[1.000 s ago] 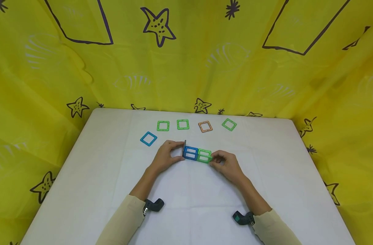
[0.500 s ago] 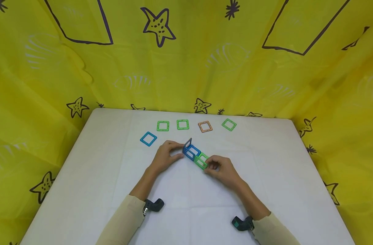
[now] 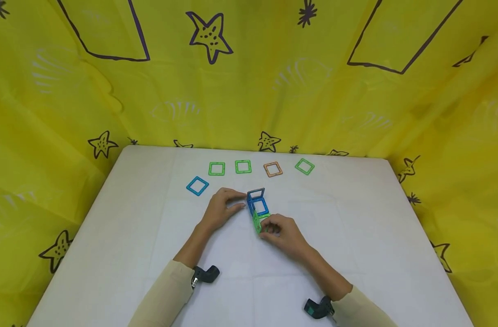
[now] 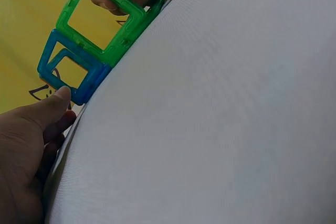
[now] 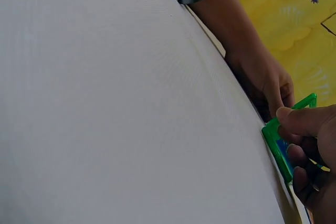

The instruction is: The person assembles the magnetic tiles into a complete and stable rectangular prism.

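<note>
A joined structure of square magnetic tiles stands on the white table (image 3: 150,254): blue tiles (image 3: 260,207) at its far end, green tiles (image 3: 257,222) at the near end. Some tiles lie flat and others stand upright. My right hand (image 3: 287,236) pinches the upright green tile, its thumb (image 5: 302,120) on one face and curled fingers on the other. Beside the blue end is my left hand (image 3: 221,210), thumb and fingers apart and loosely extended. In the left wrist view, its thumb (image 4: 62,94) overlaps the lower edge of a blue tile (image 4: 73,69).
Behind the structure lie loose square tiles: a blue one (image 3: 197,185), several green ones, including a left one (image 3: 217,174) and a right one (image 3: 304,160), and an orange one (image 3: 273,175). A yellow patterned curtain (image 3: 240,100) encloses the table's back and sides.
The tile structure has swung clockwise; its green end came toward the person and left with my right hand. My left hand has stayed nearly still, and the blue end has turned away from its fingers.
</note>
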`<control>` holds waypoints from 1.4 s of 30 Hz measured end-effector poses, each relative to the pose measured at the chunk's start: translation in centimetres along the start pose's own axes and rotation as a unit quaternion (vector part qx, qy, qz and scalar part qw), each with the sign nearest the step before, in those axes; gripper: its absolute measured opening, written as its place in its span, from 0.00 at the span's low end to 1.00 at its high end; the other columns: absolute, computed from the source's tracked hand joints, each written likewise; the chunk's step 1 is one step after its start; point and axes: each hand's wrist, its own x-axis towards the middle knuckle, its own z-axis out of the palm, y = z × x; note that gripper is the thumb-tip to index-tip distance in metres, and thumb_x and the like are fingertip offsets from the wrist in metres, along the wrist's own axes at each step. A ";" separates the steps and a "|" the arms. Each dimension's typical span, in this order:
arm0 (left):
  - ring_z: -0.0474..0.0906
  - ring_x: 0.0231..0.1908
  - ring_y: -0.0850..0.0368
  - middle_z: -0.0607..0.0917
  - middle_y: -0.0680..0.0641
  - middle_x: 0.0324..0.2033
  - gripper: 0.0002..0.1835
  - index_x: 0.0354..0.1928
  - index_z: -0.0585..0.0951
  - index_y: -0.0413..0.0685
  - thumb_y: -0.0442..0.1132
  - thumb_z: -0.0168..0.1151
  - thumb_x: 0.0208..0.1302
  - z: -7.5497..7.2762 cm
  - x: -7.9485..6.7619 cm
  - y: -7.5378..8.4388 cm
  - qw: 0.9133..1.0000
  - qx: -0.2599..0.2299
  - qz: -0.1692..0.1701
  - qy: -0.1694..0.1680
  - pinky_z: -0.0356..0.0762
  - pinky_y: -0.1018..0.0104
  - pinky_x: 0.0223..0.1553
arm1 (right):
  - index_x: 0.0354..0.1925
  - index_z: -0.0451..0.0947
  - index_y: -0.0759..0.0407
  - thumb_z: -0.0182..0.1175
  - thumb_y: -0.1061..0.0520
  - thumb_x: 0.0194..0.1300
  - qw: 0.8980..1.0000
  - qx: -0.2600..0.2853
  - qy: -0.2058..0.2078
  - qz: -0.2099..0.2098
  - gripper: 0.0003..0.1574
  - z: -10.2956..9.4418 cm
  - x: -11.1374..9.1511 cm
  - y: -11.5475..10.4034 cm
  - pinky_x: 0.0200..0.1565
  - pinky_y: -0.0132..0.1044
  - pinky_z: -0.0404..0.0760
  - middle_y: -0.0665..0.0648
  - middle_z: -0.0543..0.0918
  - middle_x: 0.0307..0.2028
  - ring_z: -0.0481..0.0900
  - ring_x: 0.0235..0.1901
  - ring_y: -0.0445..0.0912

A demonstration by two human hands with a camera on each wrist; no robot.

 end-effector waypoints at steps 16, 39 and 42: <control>0.77 0.55 0.52 0.90 0.52 0.48 0.15 0.54 0.91 0.53 0.45 0.75 0.66 0.8 0.8 0.4 1.000 0.023 0.003 0.010 0.73 0.52 0.60 | 0.46 0.87 0.57 0.74 0.63 0.64 1.000 0.004 -0.008 0.007 0.11 1.6 0.0 -1.1 0.41 0.34 0.83 0.48 0.84 0.40 0.79 0.37 0.42; 0.75 0.48 0.53 0.88 0.54 0.40 0.11 0.48 0.93 0.55 0.45 0.76 0.66 1.5 0.9 0.8 0.998 0.047 -0.029 0.038 0.74 0.57 0.47 | 0.48 0.88 0.59 0.70 0.68 0.67 1.000 0.007 -0.015 0.002 0.12 1.9 0.0 -1.5 0.41 0.36 0.83 0.50 0.86 0.43 0.80 0.39 0.44; 0.75 0.47 0.54 0.88 0.55 0.39 0.10 0.47 0.93 0.55 0.45 0.76 0.65 1.5 0.9 1.0 0.997 0.054 -0.034 0.041 0.73 0.58 0.46 | 0.48 0.87 0.59 0.65 0.71 0.67 1.000 -0.002 -0.007 -0.007 0.14 1.7 0.1 -1.6 0.41 0.36 0.84 0.50 0.86 0.42 0.81 0.39 0.43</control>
